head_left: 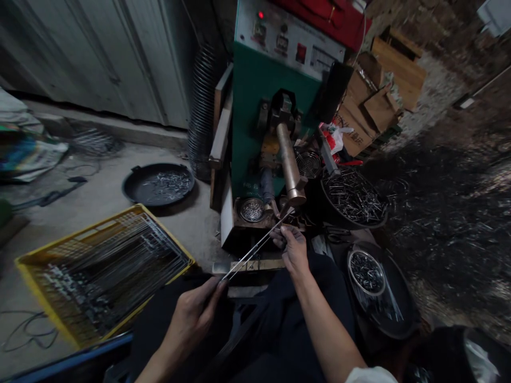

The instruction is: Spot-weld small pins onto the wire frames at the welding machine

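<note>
Diagonally, thin rods point(252, 252) span both hands, pinched by left point(199, 304) and right grips point(290, 246).

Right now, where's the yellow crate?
In the head view, the yellow crate sits on the floor to the person's left, just nearer than the round black pan and beyond the left hand.

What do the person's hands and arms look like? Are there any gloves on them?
No gloves! The left hand and right hand are both bare, with five-fingered human shapes. I see no watch on either wrist. A whitish sleeve shows on the right arm, below the bare forearm. No sleeve shows on the left arm.
</note>
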Available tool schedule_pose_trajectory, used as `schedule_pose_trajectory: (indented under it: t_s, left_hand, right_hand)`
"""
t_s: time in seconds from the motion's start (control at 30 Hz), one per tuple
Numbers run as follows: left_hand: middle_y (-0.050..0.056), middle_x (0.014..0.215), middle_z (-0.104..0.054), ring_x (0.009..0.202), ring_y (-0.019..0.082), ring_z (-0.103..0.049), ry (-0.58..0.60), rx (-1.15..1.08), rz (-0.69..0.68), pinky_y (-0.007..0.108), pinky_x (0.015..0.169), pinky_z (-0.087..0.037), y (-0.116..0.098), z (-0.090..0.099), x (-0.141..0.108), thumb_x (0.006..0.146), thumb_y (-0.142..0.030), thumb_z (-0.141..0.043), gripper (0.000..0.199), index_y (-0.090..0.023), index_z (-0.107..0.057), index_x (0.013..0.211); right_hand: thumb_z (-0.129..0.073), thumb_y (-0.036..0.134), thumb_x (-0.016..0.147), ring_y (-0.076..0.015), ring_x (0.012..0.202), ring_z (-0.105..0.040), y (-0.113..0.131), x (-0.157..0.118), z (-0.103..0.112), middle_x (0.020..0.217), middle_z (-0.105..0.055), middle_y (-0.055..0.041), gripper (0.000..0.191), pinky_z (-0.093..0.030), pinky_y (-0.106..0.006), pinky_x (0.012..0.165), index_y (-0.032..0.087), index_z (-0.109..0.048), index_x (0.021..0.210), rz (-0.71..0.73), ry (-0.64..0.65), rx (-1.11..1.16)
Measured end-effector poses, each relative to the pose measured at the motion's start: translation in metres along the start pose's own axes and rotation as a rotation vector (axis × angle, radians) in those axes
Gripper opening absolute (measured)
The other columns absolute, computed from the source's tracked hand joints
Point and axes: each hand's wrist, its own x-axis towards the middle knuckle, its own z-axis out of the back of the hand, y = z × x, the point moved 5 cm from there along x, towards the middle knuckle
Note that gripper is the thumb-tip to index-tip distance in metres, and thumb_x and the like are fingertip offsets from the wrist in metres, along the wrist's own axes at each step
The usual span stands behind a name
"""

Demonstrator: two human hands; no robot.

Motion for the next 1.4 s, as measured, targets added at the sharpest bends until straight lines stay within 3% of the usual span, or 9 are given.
schedule_pose_trajectory:
  t_s: [0.13, 0.5, 0.57, 0.7, 0.8, 0.9, 1.07, 1.27, 1.4]
  left_hand:
    - [-0.001, 0.066, -0.066, 0.051, 0.008, -0.059, 0.001, -0.012, 0.005, 0.012, 0.053, -0.042, 0.001, -0.001, 0.000, 0.096, -0.025, -0.053, 0.021, -0.013, -0.070, 0.091]
    - [-0.004, 0.054, -0.051, 0.044, 0.007, -0.046, 0.000, 0.023, -0.002, 0.014, 0.047, -0.036, -0.009, 0.003, 0.009, 0.097, -0.026, -0.050, 0.027, -0.015, -0.064, 0.077]
    - [-0.004, 0.054, -0.052, 0.045, 0.007, -0.047, 0.005, 0.020, -0.001, 0.014, 0.048, -0.037, -0.010, 0.004, 0.011, 0.096, -0.026, -0.050, 0.027, -0.015, -0.063, 0.075]
    - [-0.001, 0.067, -0.065, 0.054, 0.009, -0.058, 0.027, -0.011, 0.031, 0.014, 0.055, -0.042, -0.007, 0.005, 0.010, 0.096, -0.027, -0.051, 0.023, -0.015, -0.069, 0.090]
    - [-0.001, 0.064, -0.063, 0.052, 0.010, -0.055, 0.047, -0.018, 0.084, 0.015, 0.052, -0.041, -0.005, 0.003, 0.009, 0.096, -0.031, -0.051, 0.027, -0.015, -0.070, 0.087]
    - [-0.001, 0.058, -0.058, 0.048, 0.010, -0.051, 0.062, -0.003, 0.131, 0.018, 0.049, -0.038, -0.006, -0.002, 0.010, 0.096, -0.033, -0.049, 0.030, -0.015, -0.069, 0.082]
    - [0.000, 0.057, -0.057, 0.048, 0.011, -0.049, 0.017, 0.008, 0.080, 0.020, 0.051, -0.037, -0.011, -0.013, 0.022, 0.096, -0.034, -0.049, 0.035, -0.015, -0.064, 0.071]
    - [-0.002, 0.056, -0.054, 0.047, 0.010, -0.045, 0.002, 0.011, 0.100, 0.020, 0.049, -0.035, -0.013, -0.018, 0.030, 0.097, -0.034, -0.048, 0.035, -0.014, -0.065, 0.074]
    - [-0.001, 0.062, -0.062, 0.053, 0.011, -0.054, 0.021, 0.021, 0.138, 0.019, 0.053, -0.040, -0.013, -0.015, 0.033, 0.097, -0.034, -0.049, 0.032, -0.014, -0.070, 0.086]
  right_hand:
    - [-0.084, 0.030, 0.066, -0.0175, 0.069, -0.075, 0.002, 0.001, -0.003, 0.076, -0.074, -0.0046, 0.028, -0.055, -0.017, 0.055, 0.017, -0.061, 0.074, -0.008, 0.002, -0.002]
    - [-0.084, 0.030, 0.066, -0.0163, 0.068, -0.074, 0.003, 0.007, -0.008, 0.076, -0.075, -0.0052, 0.026, -0.055, -0.016, 0.055, 0.016, -0.062, 0.073, 0.004, 0.007, -0.018]
    - [-0.084, 0.030, 0.065, -0.0167, 0.068, -0.074, 0.003, 0.007, -0.008, 0.075, -0.074, -0.0049, 0.026, -0.055, -0.017, 0.054, 0.017, -0.063, 0.072, 0.002, 0.001, -0.016]
    - [-0.085, 0.030, 0.065, -0.0180, 0.067, -0.073, 0.003, 0.005, -0.010, 0.075, -0.074, -0.0045, 0.026, -0.056, -0.020, 0.053, 0.017, -0.066, 0.075, -0.027, 0.004, -0.009]
    - [-0.086, 0.031, 0.064, -0.0172, 0.064, -0.072, 0.002, 0.005, -0.008, 0.075, -0.074, -0.0035, 0.027, -0.055, -0.022, 0.053, 0.018, -0.064, 0.074, -0.038, 0.009, -0.008]
    - [-0.086, 0.034, 0.065, -0.0132, 0.059, -0.068, 0.005, 0.010, -0.001, 0.073, -0.073, -0.0015, 0.028, -0.052, -0.020, 0.051, 0.018, -0.065, 0.074, 0.006, 0.016, -0.054]
    - [-0.083, 0.037, 0.068, -0.0093, 0.054, -0.059, 0.015, 0.024, 0.008, 0.066, -0.069, 0.0025, 0.024, -0.045, -0.017, 0.049, 0.018, -0.069, 0.074, 0.114, 0.008, -0.112]
    - [-0.081, 0.037, 0.070, -0.0094, 0.053, -0.055, 0.020, 0.032, 0.005, 0.063, -0.066, 0.0024, 0.022, -0.043, -0.018, 0.047, 0.018, -0.069, 0.074, 0.136, 0.046, -0.139]
    - [-0.082, 0.041, 0.067, -0.0099, 0.052, -0.055, 0.020, 0.034, 0.002, 0.064, -0.067, 0.0021, 0.027, -0.044, -0.018, 0.046, 0.019, -0.067, 0.072, 0.096, 0.046, -0.149]
